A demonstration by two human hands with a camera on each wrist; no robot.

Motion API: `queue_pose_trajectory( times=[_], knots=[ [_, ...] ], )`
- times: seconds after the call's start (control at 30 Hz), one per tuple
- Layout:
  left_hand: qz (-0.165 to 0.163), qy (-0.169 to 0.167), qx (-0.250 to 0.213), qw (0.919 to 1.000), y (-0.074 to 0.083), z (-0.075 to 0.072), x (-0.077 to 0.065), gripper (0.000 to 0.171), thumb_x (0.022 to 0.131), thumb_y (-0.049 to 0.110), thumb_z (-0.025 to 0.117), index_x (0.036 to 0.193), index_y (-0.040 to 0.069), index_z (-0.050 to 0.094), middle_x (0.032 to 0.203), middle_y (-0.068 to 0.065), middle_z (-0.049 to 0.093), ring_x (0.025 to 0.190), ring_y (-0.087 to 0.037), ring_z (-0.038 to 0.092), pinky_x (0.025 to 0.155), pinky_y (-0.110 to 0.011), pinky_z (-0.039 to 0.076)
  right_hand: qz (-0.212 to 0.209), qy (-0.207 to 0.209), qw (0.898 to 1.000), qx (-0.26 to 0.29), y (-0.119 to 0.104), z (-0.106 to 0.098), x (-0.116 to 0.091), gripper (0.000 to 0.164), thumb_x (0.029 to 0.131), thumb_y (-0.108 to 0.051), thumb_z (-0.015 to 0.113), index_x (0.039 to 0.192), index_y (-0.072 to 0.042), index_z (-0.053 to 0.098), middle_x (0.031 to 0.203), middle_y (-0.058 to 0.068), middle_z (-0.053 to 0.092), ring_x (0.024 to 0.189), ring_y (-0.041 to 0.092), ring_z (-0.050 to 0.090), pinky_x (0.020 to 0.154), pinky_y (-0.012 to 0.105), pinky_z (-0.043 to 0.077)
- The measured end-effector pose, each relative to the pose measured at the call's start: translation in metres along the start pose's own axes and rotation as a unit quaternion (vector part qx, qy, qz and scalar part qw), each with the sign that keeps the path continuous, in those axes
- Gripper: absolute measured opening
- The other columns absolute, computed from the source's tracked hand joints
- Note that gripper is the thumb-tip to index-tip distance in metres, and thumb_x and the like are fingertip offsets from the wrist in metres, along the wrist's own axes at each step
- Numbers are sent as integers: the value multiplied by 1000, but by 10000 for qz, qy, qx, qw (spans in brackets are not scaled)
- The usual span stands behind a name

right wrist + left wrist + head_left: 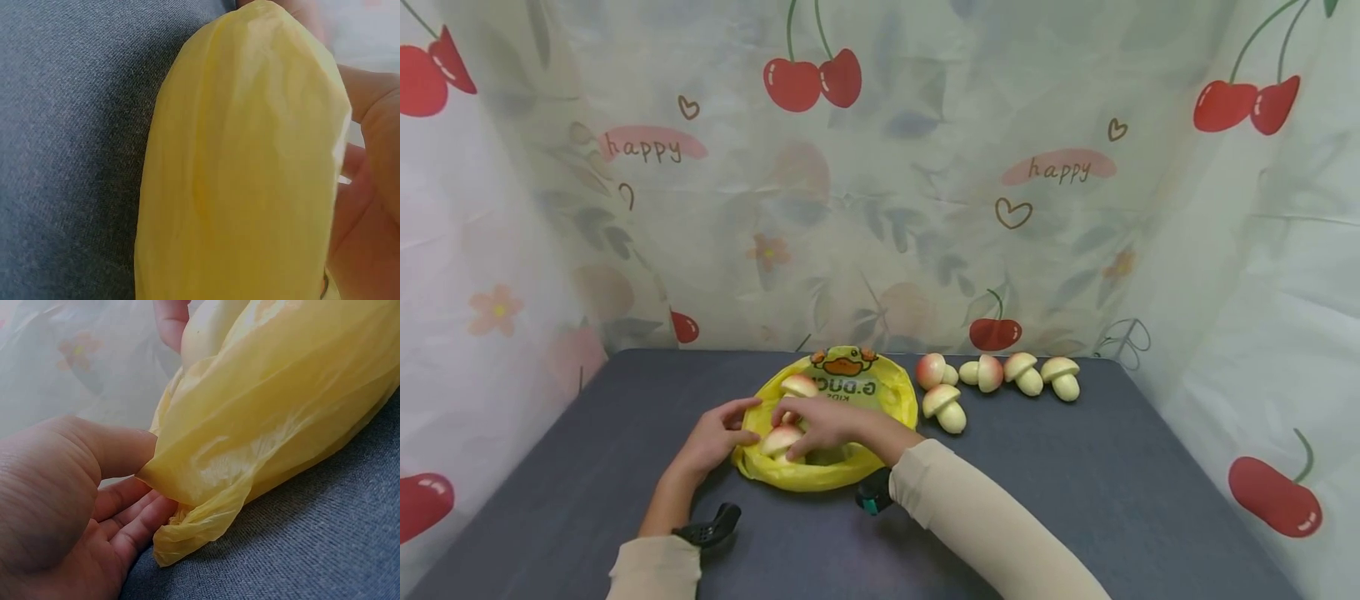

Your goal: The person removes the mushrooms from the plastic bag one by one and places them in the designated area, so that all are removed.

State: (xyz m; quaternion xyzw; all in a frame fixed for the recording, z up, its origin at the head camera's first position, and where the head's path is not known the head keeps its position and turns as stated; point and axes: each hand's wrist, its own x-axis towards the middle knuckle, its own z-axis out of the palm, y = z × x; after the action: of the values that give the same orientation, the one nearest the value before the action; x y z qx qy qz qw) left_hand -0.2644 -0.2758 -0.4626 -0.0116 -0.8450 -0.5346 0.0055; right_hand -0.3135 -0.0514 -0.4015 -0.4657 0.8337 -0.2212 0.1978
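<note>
A yellow plastic bag [898, 400] with a duck print lies spread on the table, its rim rolled into a ring. My left hand [713, 440] pinches the bag's left edge between thumb and fingers; in the left wrist view the thumb [122, 450] presses the yellow film. Reaching across into the bag, my right hand [827, 425] holds a toy mushroom [778, 442] with a pale pink cap. Behind it inside the bag is another mushroom [799, 385]. In the right wrist view the bag's wall [250, 162] hides much of the right hand [375, 162].
To the right of the bag, several toy mushrooms lie on the dark table [1075, 483], among them a red-capped mushroom [931, 372] and a nearer mushroom [945, 408]. A printed curtain [880, 167] stands behind and along both sides.
</note>
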Motion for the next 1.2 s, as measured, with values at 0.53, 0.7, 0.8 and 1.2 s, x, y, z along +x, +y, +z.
queue_pose_trajectory(
  times=[0.53,0.7,0.8,1.2],
  knots=[
    [-134,70,62,9999,2,1,-1,59,85,5,71,140,2,51,135,-24,52,108,-31,58,83,-34,50,-49,659,9972,340,21,-18,-31,40,87,-21,75,121,-24,55,122,-1,59,111,14,55,82,25,47],
    [-113,46,41,9999,-1,0,-2,59,86,6,71,141,3,50,133,-24,53,108,-31,58,83,-35,50,-43,1065,9935,411,30,-24,-44,45,87,-22,75,126,-21,55,124,1,59,110,15,56,84,27,47],
    [-107,12,44,9999,-2,0,-2,60,86,8,71,141,4,50,133,-24,53,108,-31,58,82,-36,50,-5,1290,9905,466,34,-27,-54,46,87,-23,75,127,-21,54,125,0,58,101,14,59,82,27,47],
    [-48,11,82,10000,-2,0,-1,59,86,9,71,141,4,50,134,-24,52,108,-31,57,82,-35,49,-87,2268,9735,260,48,-39,-95,48,86,-21,76,129,-19,55,121,-3,59,84,15,63,75,30,50]
  ],
)
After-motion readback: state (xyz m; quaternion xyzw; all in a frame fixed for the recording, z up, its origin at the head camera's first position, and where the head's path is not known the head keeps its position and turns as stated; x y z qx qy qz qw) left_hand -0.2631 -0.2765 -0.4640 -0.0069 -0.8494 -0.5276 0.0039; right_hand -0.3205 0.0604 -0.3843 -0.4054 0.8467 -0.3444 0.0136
